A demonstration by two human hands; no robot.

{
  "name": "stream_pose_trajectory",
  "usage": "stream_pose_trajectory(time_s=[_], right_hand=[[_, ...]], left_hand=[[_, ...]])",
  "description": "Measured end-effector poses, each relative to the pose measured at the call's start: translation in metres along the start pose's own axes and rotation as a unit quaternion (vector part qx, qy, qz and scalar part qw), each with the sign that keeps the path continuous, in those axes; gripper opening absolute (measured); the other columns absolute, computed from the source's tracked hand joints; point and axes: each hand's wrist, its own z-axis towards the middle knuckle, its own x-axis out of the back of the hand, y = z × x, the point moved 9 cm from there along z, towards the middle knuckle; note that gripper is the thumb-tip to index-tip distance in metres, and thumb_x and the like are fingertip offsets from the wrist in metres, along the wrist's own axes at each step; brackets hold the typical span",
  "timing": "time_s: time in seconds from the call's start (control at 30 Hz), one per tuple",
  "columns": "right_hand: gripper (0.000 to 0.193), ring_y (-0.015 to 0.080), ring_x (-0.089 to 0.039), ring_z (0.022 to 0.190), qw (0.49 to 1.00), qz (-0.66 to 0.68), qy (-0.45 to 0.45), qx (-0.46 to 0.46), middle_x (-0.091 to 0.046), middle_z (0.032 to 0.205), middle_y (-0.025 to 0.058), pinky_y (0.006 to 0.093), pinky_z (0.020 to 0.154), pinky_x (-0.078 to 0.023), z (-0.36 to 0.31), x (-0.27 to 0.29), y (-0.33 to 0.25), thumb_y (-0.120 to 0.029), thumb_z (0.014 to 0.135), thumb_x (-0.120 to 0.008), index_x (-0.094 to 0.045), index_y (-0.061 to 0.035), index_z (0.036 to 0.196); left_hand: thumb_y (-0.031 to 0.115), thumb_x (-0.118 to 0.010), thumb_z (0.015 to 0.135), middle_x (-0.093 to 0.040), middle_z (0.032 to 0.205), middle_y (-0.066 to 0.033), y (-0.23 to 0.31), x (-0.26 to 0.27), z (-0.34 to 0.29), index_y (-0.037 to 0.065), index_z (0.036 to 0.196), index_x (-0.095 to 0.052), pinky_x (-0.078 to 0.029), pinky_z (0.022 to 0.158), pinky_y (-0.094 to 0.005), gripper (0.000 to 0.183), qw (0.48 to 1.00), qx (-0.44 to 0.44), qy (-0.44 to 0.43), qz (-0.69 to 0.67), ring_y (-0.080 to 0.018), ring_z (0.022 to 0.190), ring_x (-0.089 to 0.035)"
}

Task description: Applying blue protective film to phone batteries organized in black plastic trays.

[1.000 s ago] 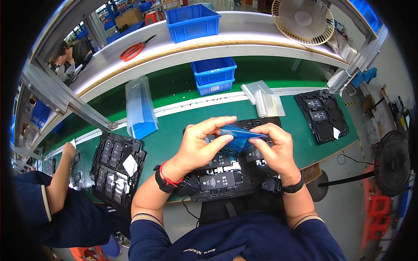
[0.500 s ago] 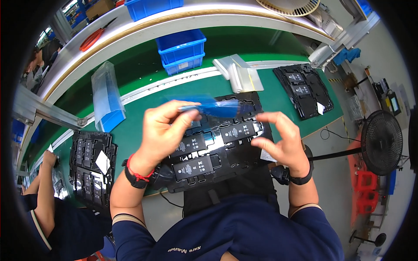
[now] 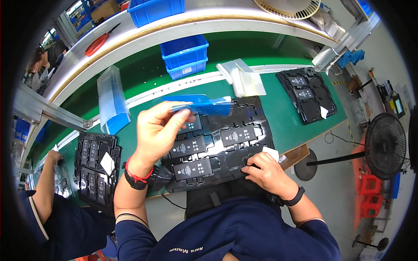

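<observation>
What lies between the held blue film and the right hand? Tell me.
Head view: between the blue film and the right hand lie a flat black battery and part of the black plastic tray.

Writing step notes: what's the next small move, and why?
Probably have the right hand close its fingers at the black tray's near right side: it is bent down there, while the left hand alone pinches the blue film above the tray.

Blue film [image 3: 211, 106] in my left fingers [image 3: 177, 120] hides part of black tray [image 3: 235, 163]. Print on batteries [image 3: 187, 147] too small for me to read. Top edge cuts blue bin [image 3: 156, 12] and cream grille [image 3: 291, 8].
</observation>
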Motion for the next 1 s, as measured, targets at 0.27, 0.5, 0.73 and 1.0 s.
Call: stream_pose_trajectory(time_s=[0.27, 0.5, 0.73, 1.0], right_hand=[[0.038, 0.0209, -0.06, 0.086, 0.932, 0.212, 0.265, -0.124, -0.062, 0.096, 0.0125, 0.031, 0.075, -0.047, 0.03, 0.063, 0.025, -0.009, 0.07, -0.075, -0.061, 0.0001, 0.105], [0.011, 0.0173, -0.062, 0.075, 0.902, 0.293, 0.281, -0.146, -0.066, 0.082, 0.0109, 0.0273, 0.065, -0.048, 0.043, 0.041, 0.039, 0.002, 0.071, -0.07, -0.066, -0.0002, 0.082], [0.011, 0.0178, -0.058, 0.078, 0.927, 0.221, 0.288, -0.098, -0.06, 0.083, 0.0087, 0.0269, 0.068, -0.046, 0.043, 0.059, 0.034, 0.002, 0.068, -0.072, -0.065, -0.0016, 0.076], [0.009, 0.0049, -0.05, 0.053, 0.819, 0.473, 0.178, -0.273, -0.056, 0.067, -0.0006, 0.0182, 0.048, -0.041, 0.027, 0.027, 0.103, -0.01, 0.086, -0.062, -0.055, -0.004, 0.084]], left_hand=[[0.01, -0.059, 0.088, -0.067, 0.083, -0.0075, -0.046, -0.054, -0.021, -0.001, 0.096, -0.065, -0.05, 0.062, -0.0213, 0.015, 0.979, 0.145, -0.123, -0.078, -0.0094, 0.074, -0.063], [0.01, -0.063, 0.086, -0.067, 0.076, -0.0057, -0.054, -0.056, -0.03, -0.002, 0.09, -0.067, -0.048, 0.058, -0.021, 0.013, 0.979, 0.149, -0.12, -0.07, -0.0062, 0.067, -0.06], [0.019, -0.076, 0.071, -0.068, 0.074, -0.0117, -0.017, -0.041, -0.009, -0.002, 0.086, -0.068, -0.049, 0.056, -0.0249, 0.026, 0.969, 0.04, -0.161, 0.186, -0.0137, 0.064, -0.064], [0.008, -0.067, 0.081, -0.064, 0.08, -0.0011, 0.006, 0.051, 0.011, 0.0, 0.089, -0.067, -0.047, 0.056, -0.0216, 0.011, 0.992, -0.023, 0.08, 0.096, -0.0059, 0.069, -0.057]])
